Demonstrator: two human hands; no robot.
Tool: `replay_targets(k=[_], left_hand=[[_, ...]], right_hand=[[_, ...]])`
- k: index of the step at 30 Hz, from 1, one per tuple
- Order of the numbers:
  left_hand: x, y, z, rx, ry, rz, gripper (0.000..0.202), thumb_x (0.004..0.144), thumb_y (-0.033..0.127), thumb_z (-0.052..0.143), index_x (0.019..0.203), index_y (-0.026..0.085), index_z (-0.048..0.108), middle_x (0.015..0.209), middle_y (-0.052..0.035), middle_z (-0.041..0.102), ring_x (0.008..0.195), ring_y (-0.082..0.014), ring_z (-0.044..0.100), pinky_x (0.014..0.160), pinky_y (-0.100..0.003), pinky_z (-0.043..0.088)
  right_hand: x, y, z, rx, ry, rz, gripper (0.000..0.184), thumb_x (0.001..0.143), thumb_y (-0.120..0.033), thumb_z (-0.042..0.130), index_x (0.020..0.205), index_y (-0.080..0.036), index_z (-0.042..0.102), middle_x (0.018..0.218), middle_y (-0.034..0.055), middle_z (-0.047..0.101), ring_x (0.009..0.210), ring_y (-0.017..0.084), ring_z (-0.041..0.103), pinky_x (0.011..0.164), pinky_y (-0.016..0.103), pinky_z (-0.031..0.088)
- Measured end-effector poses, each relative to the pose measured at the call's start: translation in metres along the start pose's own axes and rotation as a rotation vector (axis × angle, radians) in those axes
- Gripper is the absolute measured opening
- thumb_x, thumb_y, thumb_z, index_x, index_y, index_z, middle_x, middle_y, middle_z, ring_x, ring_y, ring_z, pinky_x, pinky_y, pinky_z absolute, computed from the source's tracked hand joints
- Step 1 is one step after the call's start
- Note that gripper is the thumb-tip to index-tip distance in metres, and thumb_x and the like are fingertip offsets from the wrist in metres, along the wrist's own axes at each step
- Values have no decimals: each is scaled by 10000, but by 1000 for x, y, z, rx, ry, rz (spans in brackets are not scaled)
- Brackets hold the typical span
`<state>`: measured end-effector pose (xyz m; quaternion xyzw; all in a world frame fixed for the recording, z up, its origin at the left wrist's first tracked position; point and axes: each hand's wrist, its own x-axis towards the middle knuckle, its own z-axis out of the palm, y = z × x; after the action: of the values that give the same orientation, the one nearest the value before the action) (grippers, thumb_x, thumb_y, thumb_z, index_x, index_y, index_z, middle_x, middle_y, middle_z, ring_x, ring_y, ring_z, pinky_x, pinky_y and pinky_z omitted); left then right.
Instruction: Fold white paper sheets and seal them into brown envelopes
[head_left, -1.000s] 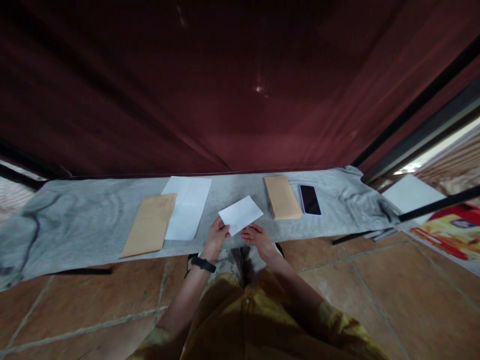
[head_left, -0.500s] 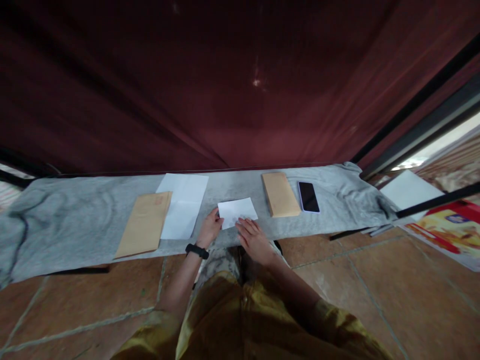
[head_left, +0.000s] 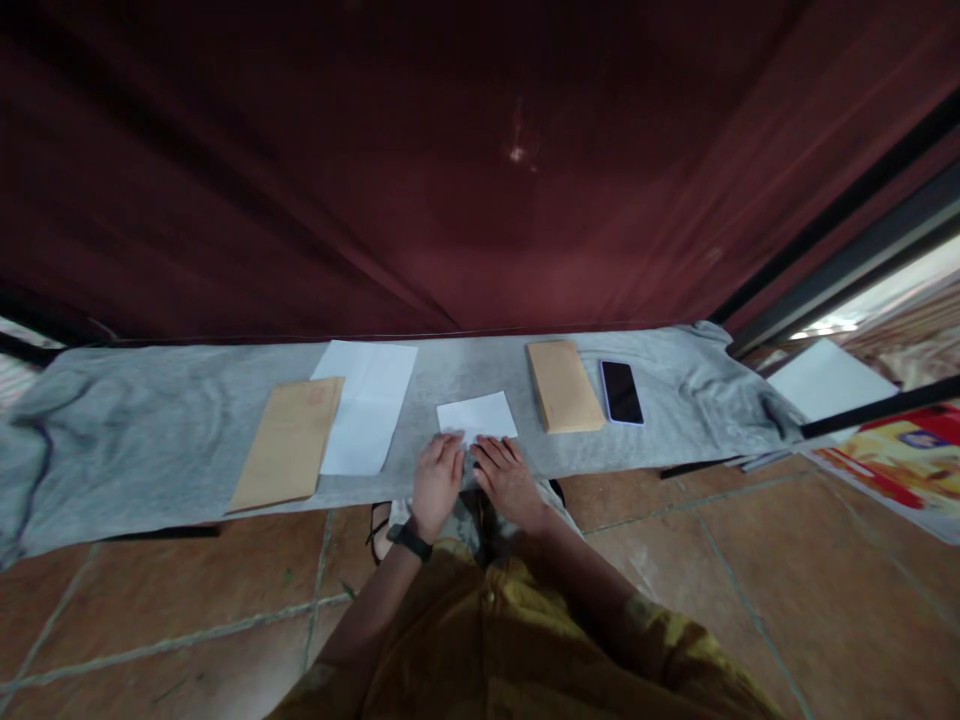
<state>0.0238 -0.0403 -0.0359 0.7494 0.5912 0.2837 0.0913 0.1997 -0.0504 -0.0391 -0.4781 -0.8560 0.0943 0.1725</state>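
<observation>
A small folded sheet of white paper (head_left: 478,412) lies on the grey cloth directly in front of me. My left hand (head_left: 438,478) rests its fingertips on the near left part of the sheet, fingers stretched out. Beside it, my right hand (head_left: 507,478) lies with extended fingers along the near right part. The fingers of both hands cover the sheet's near edge. To the left, a larger white sheet with crease lines (head_left: 367,410) is partly overlapped by a brown envelope (head_left: 287,443). A stack of brown envelopes (head_left: 566,388) lies right of the folded paper.
A phone (head_left: 621,392) with a dark screen lies right of the envelope stack. The grey cloth (head_left: 172,420) covers a long narrow surface against a dark red curtain (head_left: 450,180). A black bar (head_left: 877,405) and a red and yellow printed box (head_left: 900,460) are at the right.
My left hand has moved from the folded paper's left edge to its near edge, closer to my right hand. My right hand stays nearly in place.
</observation>
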Motion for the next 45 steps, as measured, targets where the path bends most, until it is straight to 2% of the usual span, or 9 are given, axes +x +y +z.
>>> replay_targets(k=[4, 7, 10, 17, 32, 39, 45], left_hand=[[-21, 5, 4, 166, -116, 131, 442, 1016, 271, 393, 1400, 137, 565, 1444, -164, 593, 1389, -288, 510, 1154, -494, 429], [-25, 7, 4, 240, -162, 159, 501, 1011, 256, 375, 1466, 91, 502, 1515, -175, 532, 1468, -276, 425, 1206, -482, 371], [-25, 9, 1, 275, -187, 172, 519, 1019, 277, 355, 1483, 83, 487, 1542, -169, 504, 1486, -268, 400, 1224, -477, 349], [-27, 7, -4, 309, -174, 140, 539, 1039, 362, 361, 1451, 54, 524, 1527, -188, 511, 1454, -280, 449, 1216, -469, 362], [-33, -4, -9, 295, -129, 63, 514, 1042, 361, 357, 1415, 77, 569, 1487, -179, 561, 1403, -280, 512, 1193, -463, 380], [-21, 4, -15, 286, -116, 41, 507, 1048, 365, 325, 1390, 97, 586, 1458, -165, 593, 1376, -288, 532, 1204, -474, 366], [7, 12, 1, 249, -92, 42, 552, 1039, 339, 298, 1521, 106, 432, 1572, -163, 467, 1507, -284, 356, 1223, -511, 326]], right_hand=[[1, 0, 0, 26, 12, 4, 428, 1084, -326, 393, 1460, -165, 521, 1533, 116, 518, 1444, 237, 435, 1236, 490, 290], [2, 0, -1, 32, 11, 3, 431, 1085, -318, 390, 1469, -166, 517, 1538, 116, 513, 1448, 237, 435, 1239, 491, 285], [2, 1, -2, 26, 13, 6, 428, 1085, -325, 393, 1461, -171, 530, 1539, 109, 513, 1450, 245, 433, 1241, 499, 280], [-2, 14, -4, -10, 36, 35, 416, 1080, -302, 411, 1455, -175, 540, 1546, 99, 507, 1450, 237, 442, 1236, 485, 299], [-16, 41, -6, -22, 126, 116, 432, 1066, -286, 446, 1463, -144, 543, 1516, 131, 534, 1424, 248, 478, 1213, 476, 359], [-12, 43, -9, 20, 158, 172, 435, 1073, -290, 397, 1437, -126, 569, 1477, 140, 573, 1414, 255, 489, 1215, 490, 360], [17, 32, -7, 20, 118, 120, 459, 1056, -272, 422, 1487, -150, 524, 1517, 131, 533, 1445, 251, 454, 1237, 480, 333]])
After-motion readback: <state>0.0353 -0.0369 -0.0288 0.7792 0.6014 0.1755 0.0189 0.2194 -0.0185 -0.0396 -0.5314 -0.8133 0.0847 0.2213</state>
